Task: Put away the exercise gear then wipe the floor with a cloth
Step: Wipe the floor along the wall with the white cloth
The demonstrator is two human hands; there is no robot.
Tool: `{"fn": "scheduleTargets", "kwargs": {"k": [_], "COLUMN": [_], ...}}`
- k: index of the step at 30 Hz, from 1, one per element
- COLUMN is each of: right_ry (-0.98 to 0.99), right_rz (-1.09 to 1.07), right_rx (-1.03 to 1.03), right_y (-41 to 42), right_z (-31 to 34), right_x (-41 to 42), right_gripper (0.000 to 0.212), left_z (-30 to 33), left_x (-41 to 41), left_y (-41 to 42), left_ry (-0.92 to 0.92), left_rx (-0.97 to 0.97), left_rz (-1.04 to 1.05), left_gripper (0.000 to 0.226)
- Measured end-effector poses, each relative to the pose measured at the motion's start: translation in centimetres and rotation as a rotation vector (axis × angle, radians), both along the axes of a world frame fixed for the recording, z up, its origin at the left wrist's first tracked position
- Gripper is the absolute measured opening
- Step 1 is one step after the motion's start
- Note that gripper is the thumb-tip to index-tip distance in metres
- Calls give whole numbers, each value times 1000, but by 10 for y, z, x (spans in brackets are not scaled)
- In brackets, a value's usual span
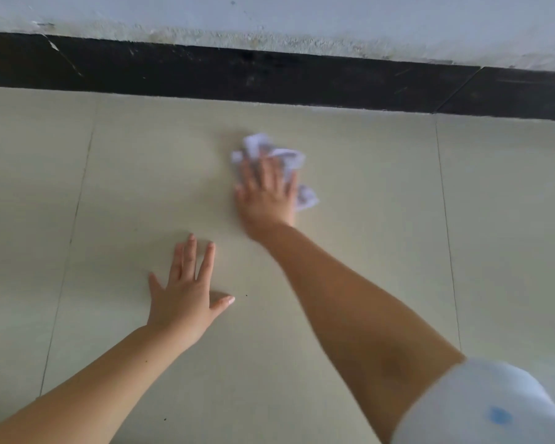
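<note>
With the left hand (185, 291) braced flat, fingers spread, on the floor (350, 174), the right hand (266, 193) presses 1 crumpled white cloth (282, 155) near the black skirting (269, 78) under splayed fingers; steady, overlapping strokes should serve best.

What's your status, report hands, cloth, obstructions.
Right hand pressed flat on crumpled white cloth, near black baseboard. Left hand splayed empty on floor tile. No gear in view, nothing blocking.
</note>
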State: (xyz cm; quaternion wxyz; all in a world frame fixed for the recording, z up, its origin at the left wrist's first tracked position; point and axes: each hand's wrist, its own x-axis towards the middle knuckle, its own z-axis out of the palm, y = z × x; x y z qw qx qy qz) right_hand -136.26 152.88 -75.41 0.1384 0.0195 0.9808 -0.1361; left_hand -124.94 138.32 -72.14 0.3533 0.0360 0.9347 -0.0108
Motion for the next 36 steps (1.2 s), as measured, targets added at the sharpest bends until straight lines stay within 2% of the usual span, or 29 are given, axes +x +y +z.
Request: {"fn": "scheduleTargets", "kwargs": {"k": [2,4,6,8,13,16,19,25,28,31,34,35,36], "right_ry": [-6,-11,24,18,-167,-211,-245,-359,-475,-518,-531,-551,-581], "right_rz": [369,514,382,96,-393,-508,-526,-294,-302,-173,97,147,152], "right_rx": [-11,17,50,37,72,61,36,82,50,74,207,220,203], "right_y": [-36,-31,8,72,233,259,250,183,172,193,222,228,232], "right_z": [3,1,-1,1,16,12,16,23,33,41,47,50,52], "right_x": [-4,-20,-37,-47,5,36,40,136,139,132,128,123,118], "right_gripper": [53,52,52,52,58,60,61,64,64,68,94,99,93], "left_z": [0,-1,-1,-2,1,8,19,57,82,93,67,49,32], "left_x": [0,0,1,3,2,-2,-11,-70,-105,-125,-123,-116,-107], "left_y": [-2,-7,-10,-11,-11,-6,-2,2,20,46,78,88,98], "left_ry": [-1,6,13,30,15,-25,-131,-411,-365,-302,-301,-293,-265], "left_rx": [4,13,34,45,23,25,-20,-41,5,59,69,88,94], "left_rz": [8,6,2,-9,-14,13,2,-84,-189,-325,-372,-347,-314], "left_gripper": [96,96,97,98,97,95,90,80,79,76,88,95,103]}}
